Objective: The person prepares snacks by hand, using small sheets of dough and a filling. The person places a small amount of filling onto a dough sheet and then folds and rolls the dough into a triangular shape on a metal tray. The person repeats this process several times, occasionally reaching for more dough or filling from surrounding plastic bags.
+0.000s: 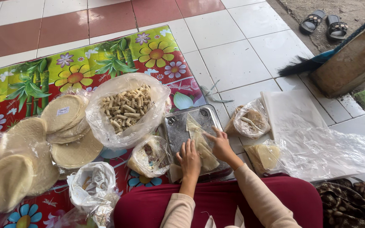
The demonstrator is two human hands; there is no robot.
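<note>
Down on the floor, a square dull-metal tray (178,126) with a scuffed, matte face lies just in front of the person's red-clad lap. On it rests a thin, translucent, pale yellow wrapper sheet (201,141), folded into a long tapering strip; its long axis runs from the near right of the tray to the far left, with the pointed end aimed away from the person. The left hand (189,159) lies flat, fingers stretched out, pressing the near end of the strip without gripping it. The right hand (221,144) is likewise unclenched, its fingertips pinning the strip's right edge near the middle.

Left of the tray, one large clear plastic bag (125,107) holds many short, beige, stick-shaped rolls. Further left, three stacks of round, flat, cream rice-paper discs (66,112) sit in crinkled film on a glossy floral plastic mat (106,59). One small knotted bag of filling (151,156) touches the tray's near left corner. At the far right stand two grey sandals (324,23) on bare ground, near a dark-bristled broom (305,65).
</note>
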